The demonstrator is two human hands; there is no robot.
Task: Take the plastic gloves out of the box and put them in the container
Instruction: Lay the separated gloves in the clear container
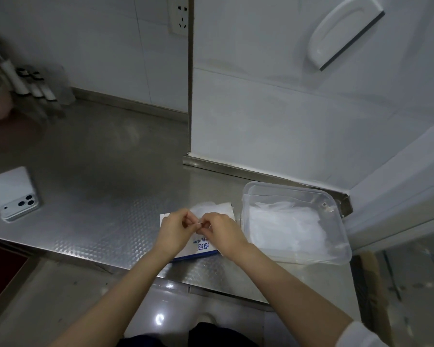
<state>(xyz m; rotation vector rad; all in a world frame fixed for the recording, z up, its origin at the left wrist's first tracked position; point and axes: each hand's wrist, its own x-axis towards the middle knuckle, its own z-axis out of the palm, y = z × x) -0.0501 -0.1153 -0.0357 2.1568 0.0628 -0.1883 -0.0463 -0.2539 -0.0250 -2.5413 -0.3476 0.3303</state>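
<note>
Pinching plastic gloves (211,209), sheer crinkled film, between left grip (173,229) and right grip (223,230), curled fingertips meeting over box (204,249). Keeping that flat white carton lying on tabletop (98,221), steel embossed in small diamonds. Showing blue characters upside down, mostly covered by wrists, not readable. Holding more cloudy, rumpled film inside container (336,200), clear plastic, rectangular, round-cornered, just right of box. Also listing phone (15,194), white, glossy, three lenses, well left. Blurring at far left: dark-capped bottles (39,81), contents hard to make out.
</note>
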